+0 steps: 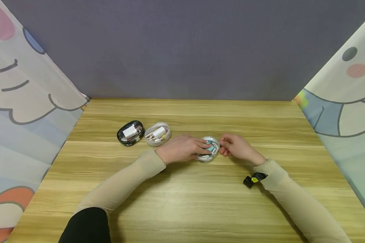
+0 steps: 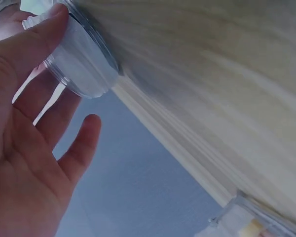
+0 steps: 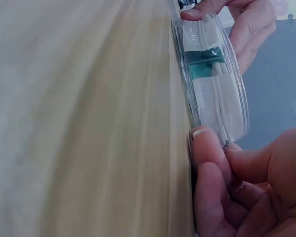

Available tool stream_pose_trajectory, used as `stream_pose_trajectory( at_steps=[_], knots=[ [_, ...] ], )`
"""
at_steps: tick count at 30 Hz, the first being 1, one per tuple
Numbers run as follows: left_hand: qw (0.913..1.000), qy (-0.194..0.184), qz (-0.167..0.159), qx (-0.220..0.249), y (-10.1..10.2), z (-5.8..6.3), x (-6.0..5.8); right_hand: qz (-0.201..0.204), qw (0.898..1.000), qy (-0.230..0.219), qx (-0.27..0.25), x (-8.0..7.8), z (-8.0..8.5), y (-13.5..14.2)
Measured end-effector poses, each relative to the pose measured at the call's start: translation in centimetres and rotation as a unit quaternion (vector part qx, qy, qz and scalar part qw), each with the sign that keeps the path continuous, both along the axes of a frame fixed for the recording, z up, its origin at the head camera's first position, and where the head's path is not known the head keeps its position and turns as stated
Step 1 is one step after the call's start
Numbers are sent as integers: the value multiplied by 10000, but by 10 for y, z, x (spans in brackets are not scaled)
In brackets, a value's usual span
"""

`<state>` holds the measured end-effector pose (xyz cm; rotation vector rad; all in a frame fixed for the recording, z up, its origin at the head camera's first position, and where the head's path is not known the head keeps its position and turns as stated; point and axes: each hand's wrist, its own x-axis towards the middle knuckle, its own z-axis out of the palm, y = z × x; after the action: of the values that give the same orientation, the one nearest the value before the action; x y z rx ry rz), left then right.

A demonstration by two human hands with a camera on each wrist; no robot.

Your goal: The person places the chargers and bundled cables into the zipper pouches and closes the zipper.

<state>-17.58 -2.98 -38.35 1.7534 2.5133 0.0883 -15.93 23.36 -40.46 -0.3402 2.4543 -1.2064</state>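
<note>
A clear round plastic case (image 1: pixel 213 155) with coiled white cable and a teal piece inside rests on the wooden table. Across its left side and top lie the fingers of my left hand (image 1: pixel 182 148). The left wrist view shows that thumb against the case's side wall (image 2: pixel 86 64), other fingers around the far side and the little finger free. At the case's right end, my right hand (image 1: pixel 236 147) pinches the edge between thumb and forefinger. A small dark bit shows at that pinch in the right wrist view, and its other fingers are curled in.
Left of the hands, a black-rimmed clear case (image 1: pixel 130 133) and a white-rimmed clear case (image 1: pixel 158 134) sit side by side, each holding a white block and cables. The table (image 1: pixel 194 209) meets a grey panel (image 1: pixel 188 50) at the back. Cartoon-printed curtains (image 1: pixel 337 98) hang at both sides.
</note>
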Motion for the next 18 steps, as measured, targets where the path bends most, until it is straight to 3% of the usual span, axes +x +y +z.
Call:
stream_pose_trajectory(
  at_steps=[8,18],
  knots=[
    [9995,-219,213,64,0,0,1,102,9999,85,-15,5,1,7],
    [9977,-414,518,109,3,-1,4,-46,9986,-402,-328,23,8,4]
  ],
)
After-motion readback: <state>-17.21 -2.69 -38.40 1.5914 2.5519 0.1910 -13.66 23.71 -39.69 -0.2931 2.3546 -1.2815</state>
